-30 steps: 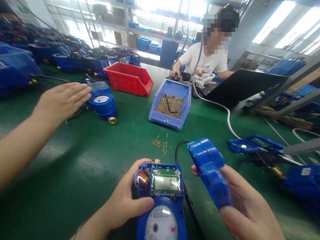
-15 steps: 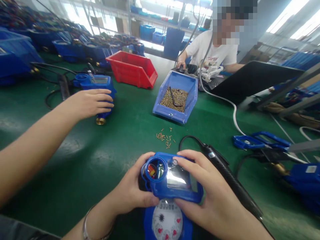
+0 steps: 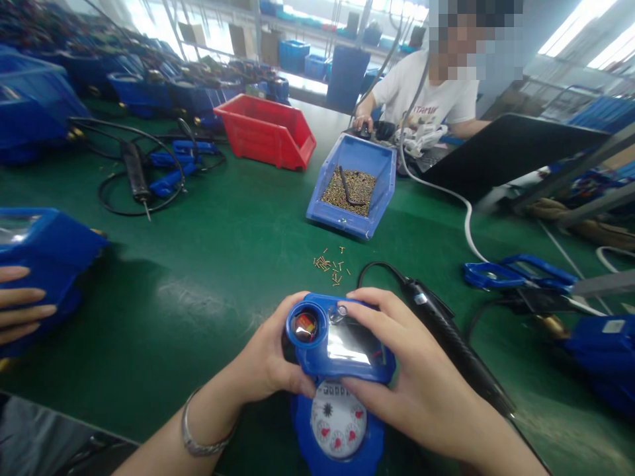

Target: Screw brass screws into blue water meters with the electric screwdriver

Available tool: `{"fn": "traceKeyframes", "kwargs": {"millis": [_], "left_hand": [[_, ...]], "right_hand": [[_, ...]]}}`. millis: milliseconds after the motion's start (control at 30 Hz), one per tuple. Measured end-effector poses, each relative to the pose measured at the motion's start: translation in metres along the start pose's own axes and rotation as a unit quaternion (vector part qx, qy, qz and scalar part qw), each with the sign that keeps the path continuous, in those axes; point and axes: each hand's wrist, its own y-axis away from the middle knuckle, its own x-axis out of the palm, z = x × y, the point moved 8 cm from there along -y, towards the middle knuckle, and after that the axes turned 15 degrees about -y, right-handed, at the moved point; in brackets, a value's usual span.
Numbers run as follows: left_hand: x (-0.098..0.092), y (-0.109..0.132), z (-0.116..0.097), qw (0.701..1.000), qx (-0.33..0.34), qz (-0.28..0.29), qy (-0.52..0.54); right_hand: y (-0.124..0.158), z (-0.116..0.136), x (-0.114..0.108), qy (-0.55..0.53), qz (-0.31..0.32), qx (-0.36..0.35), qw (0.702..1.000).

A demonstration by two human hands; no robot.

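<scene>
Both my hands grip a blue plastic meter cover (image 3: pixel 317 367) with a clear window and a round opening, through which red and yellow parts show. My left hand (image 3: pixel 270 360), with a bracelet at the wrist, has its thumb along the near left edge. On the other side, my right hand (image 3: pixel 401 370) spans the window, fingers on the far edge and thumb on the near one. Right below the cover is a blue water meter (image 3: pixel 338 423) with a white dial and red pointers. The cover hides the meter's far part.
Small brass screws (image 3: pixel 330 264) lie loose beyond my hands, before a blue bin (image 3: pixel 327 218) of screws. A black electric screwdriver (image 3: pixel 446 337) lies at right. Another person's hand (image 3: pixel 22 304) holds a blue meter (image 3: pixel 54 258) at far left. A red bin (image 3: pixel 262 142) stands behind.
The other person's hand has carried its blue meter from the back left to the near left edge. The cover in my hands has tilted and shifted slightly over the meter.
</scene>
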Motion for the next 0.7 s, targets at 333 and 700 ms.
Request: {"fn": "traceKeyframes", "kwargs": {"millis": [333, 700], "left_hand": [[0.0007, 0.0009, -0.0016, 1.0, -0.009, -0.009, 0.024], [-0.0002, -0.002, 0.0023, 1.0, -0.013, -0.007, 0.021]], "right_hand": [[0.0034, 0.0003, -0.0053, 0.021, -0.005, 0.007, 1.0], [-0.0002, -0.0037, 0.0033, -0.013, 0.005, 0.03, 0.999]]}}
